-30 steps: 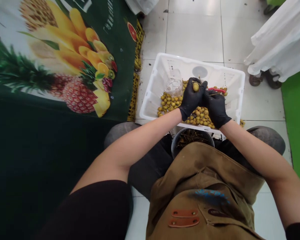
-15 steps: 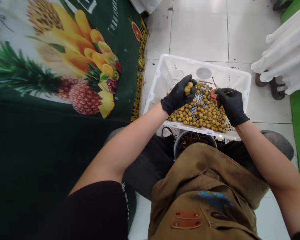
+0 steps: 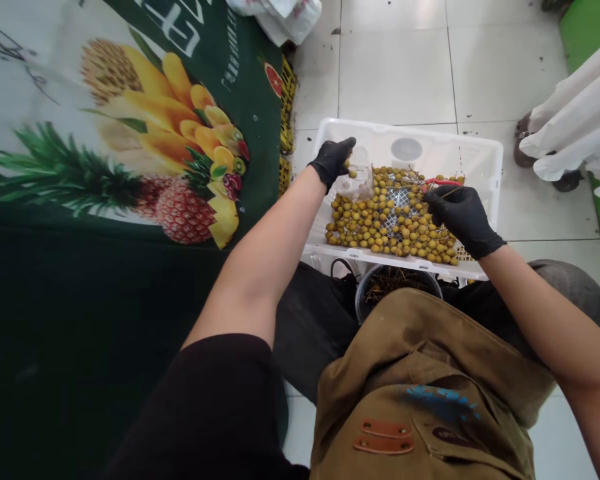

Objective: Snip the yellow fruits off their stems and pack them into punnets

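Observation:
A white basket (image 3: 410, 128) holds many small yellow-brown round fruits (image 3: 380, 217). My left hand (image 3: 334, 161), in a black glove, is above the basket's back left corner, with a few fruits at its fingers. Just below it, inside the basket, lies a clear plastic container (image 3: 356, 183). My right hand (image 3: 457, 213), also gloved in black, is over the basket's right side, closed on red-handled scissors (image 3: 443, 182) and a thin twig. The scissors' blades point left over the fruits.
Between my legs stands a bucket (image 3: 397, 283) of twigs. A dark green fruit-printed cover (image 3: 180, 220) hangs at left beside yellow crates (image 3: 286, 133). White cloth or plastic (image 3: 580, 113) hangs at right above the tiled floor (image 3: 395, 73).
My left hand has moved left, off the middle of the basket, toward the clear container, which now shows more. My right hand has shifted slightly down, and the red handle shows more. The view has shifted a little.

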Tool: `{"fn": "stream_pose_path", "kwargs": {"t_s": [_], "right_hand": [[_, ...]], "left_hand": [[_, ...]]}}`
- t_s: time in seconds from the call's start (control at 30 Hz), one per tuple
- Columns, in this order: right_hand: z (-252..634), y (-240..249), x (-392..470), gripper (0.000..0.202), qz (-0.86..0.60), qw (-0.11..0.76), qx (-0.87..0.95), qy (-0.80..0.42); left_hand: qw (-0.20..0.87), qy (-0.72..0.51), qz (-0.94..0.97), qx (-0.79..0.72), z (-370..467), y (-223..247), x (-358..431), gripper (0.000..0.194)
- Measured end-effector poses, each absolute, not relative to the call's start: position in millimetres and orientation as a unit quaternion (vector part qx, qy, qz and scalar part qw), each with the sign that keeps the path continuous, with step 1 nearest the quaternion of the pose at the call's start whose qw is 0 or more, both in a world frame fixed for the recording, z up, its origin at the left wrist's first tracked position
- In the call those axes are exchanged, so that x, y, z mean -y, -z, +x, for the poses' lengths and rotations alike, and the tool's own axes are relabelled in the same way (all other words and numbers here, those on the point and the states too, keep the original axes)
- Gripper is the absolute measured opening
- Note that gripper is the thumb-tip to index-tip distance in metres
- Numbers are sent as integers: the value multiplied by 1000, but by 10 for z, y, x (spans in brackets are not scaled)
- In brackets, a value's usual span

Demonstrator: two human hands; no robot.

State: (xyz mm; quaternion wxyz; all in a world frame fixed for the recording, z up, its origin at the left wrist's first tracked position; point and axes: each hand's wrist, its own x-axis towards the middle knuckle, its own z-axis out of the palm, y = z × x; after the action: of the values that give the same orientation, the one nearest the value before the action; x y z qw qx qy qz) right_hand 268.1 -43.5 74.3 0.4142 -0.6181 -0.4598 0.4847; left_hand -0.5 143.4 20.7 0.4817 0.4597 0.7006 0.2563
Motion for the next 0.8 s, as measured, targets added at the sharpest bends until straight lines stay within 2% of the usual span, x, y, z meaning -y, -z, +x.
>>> {"fn": "stream_pose_path", "kwargs": {"t_s": [0.13, 0.2, 0.3, 0.37, 0.47, 0.53, 0.6, 0.67, 0.73, 0.8], "right_hand": [[2766, -864, 659, 48, -602, 329, 553, -472], [2777, -952, 837, 41, -552, 243, 643, -473], [2683, -1015, 1182, 35, -483, 57, 755, -440], [2557, -961, 1437, 33, -498, -53, 787, -360], [2386, -784, 1769, 35, -490, -149, 800, -312], [2359, -693, 1891, 43, -459, -170, 805, -335], [2425, -669, 1883, 50, -431, -147, 811, -369], [2563, -697, 1728, 41, -414, -76, 802, -425], [2718, -721, 1449, 34, -439, 20, 775, -453], [2832, -682, 1115, 32, -537, 54, 755, -373]], "left_hand": [[390, -193, 516, -738, -173, -76, -1339, 17], [322, -146, 578, -736, -238, -38, -1261, 8], [217, -49, 670, -709, -267, -38, -1154, 19], [186, -20, 703, -686, -244, -56, -1089, 27], [190, -25, 737, -648, -192, -69, -999, 36], [197, -15, 756, -624, -166, -56, -946, 35], [204, -1, 761, -615, -141, -32, -906, 24], [204, 9, 765, -610, -103, -14, -877, 12], [193, 14, 773, -604, -48, -17, -853, 9], [181, 15, 777, -603, 17, -51, -823, 14]]}}
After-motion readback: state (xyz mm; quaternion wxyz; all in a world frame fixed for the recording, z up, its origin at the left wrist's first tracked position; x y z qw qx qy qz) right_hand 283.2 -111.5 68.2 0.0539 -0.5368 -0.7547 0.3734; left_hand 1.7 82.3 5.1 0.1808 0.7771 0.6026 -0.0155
